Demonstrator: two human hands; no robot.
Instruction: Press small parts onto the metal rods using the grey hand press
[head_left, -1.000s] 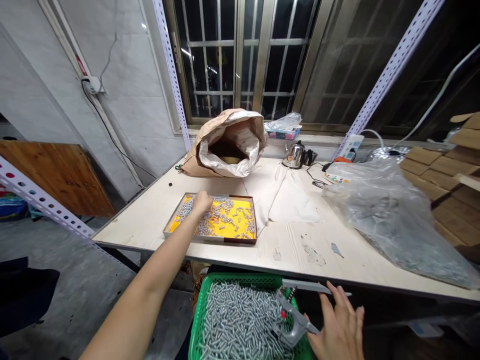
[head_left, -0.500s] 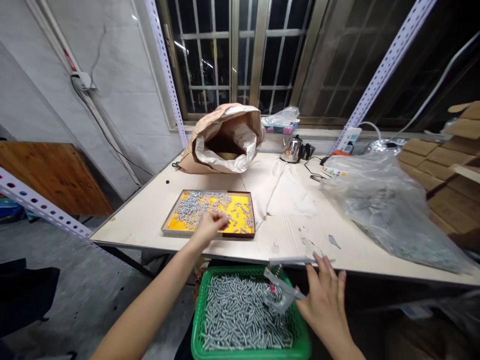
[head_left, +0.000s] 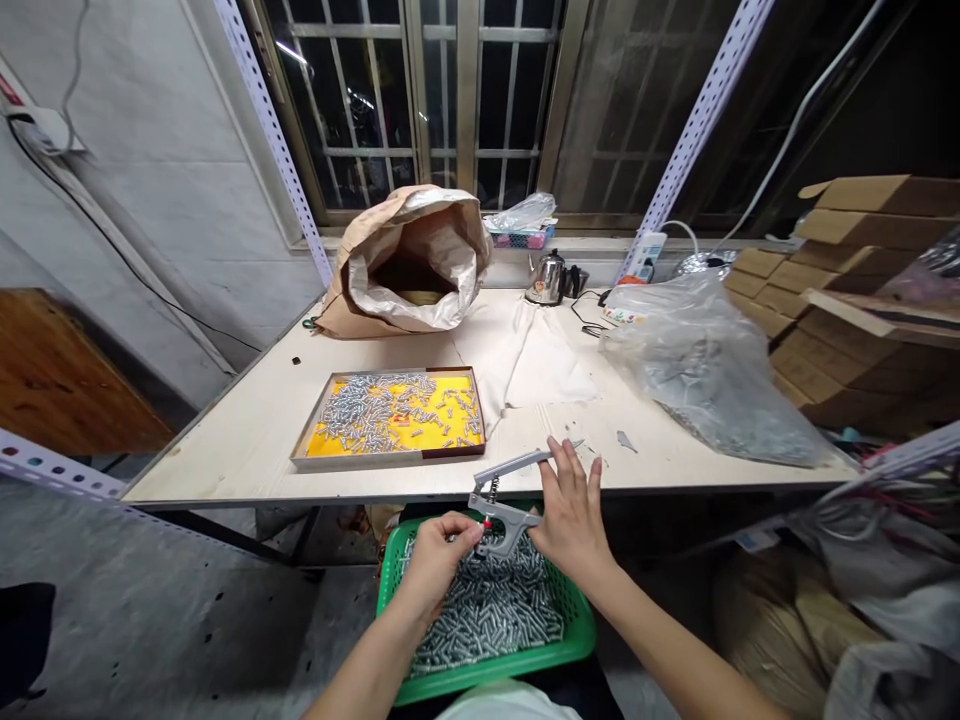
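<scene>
Above the green basket [head_left: 525,662] of metal screws [head_left: 495,632], the right hand [head_left: 574,515] wraps round grey spring-loaded pliers [head_left: 517,516]; the left hand [head_left: 436,556] pinches its fingertips together at their red tip [head_left: 487,523], any held piece hidden. I'd keep the pliers steady for clean alignment.

The plastic basket [head_left: 517,662] is green, its screws [head_left: 491,630] silver; the hand tool [head_left: 516,518] is grey with one red spot; the paper sack [head_left: 346,300] is brown, white inside.

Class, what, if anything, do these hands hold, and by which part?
The right hand holds the grey tool by its handles; whether the left hand holds anything is unclear.
</scene>
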